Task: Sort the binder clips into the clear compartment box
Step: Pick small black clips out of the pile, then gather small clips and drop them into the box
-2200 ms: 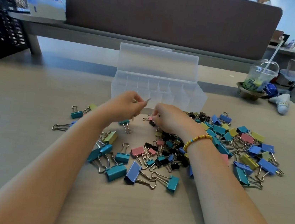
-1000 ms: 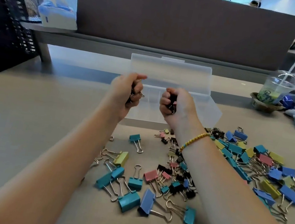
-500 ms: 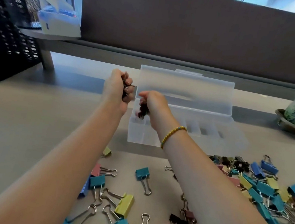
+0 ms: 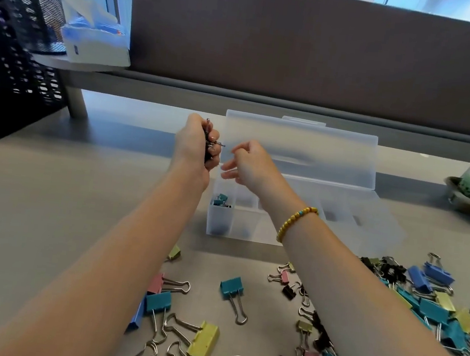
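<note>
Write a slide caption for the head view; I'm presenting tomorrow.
Left hand grips small binder clips while the open right hand hovers above the clear compartment box.

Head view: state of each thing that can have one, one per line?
Compartment box: lid open, upright behind.
Leftmost compartment: holds small clips; others look empty.
Left hand: grips small black clips.
Right hand: open, holds nothing.
Loose clips: scattered on table, unsorted.

No text, label, brand or number is legible on anything in view.
</note>
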Available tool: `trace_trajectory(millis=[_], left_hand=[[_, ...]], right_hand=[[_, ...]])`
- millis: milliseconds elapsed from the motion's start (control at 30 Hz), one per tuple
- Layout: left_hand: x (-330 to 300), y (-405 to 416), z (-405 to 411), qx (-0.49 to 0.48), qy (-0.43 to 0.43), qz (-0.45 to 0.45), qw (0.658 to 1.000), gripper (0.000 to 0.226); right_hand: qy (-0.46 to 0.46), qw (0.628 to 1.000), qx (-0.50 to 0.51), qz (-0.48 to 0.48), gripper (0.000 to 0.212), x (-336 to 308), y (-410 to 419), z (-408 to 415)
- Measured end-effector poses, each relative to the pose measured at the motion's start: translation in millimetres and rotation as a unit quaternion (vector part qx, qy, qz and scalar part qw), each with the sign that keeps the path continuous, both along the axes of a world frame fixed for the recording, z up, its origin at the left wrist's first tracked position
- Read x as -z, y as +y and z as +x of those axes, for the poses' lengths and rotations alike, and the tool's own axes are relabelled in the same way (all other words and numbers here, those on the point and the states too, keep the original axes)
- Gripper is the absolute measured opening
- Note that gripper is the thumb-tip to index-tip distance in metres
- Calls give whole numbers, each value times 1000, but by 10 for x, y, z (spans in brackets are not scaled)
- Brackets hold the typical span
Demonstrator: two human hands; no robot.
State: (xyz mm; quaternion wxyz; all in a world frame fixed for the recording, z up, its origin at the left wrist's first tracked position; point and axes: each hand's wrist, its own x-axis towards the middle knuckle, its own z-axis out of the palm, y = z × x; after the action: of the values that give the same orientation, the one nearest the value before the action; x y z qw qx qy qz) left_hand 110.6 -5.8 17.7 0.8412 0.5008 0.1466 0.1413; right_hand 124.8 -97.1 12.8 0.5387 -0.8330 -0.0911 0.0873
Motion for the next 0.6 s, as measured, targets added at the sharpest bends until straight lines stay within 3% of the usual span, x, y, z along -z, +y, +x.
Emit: trace_trajectory(millis=[133,267,400,600], left_hand=[[21,-127,5,17,27,108,994,27],[69,-227,48,83,62,299,949,31],[88,-254,134,103,78,467,875,31],[131,-300,235,155,136,655,727,22]], right_hand=[[-1,987,68,149,18,56,-129,49],[-15,969,124,215,23,119,-291,41],[-28,954,159,255,26,124,-362,50],[-49,953,161,252,26,125,-390,31]])
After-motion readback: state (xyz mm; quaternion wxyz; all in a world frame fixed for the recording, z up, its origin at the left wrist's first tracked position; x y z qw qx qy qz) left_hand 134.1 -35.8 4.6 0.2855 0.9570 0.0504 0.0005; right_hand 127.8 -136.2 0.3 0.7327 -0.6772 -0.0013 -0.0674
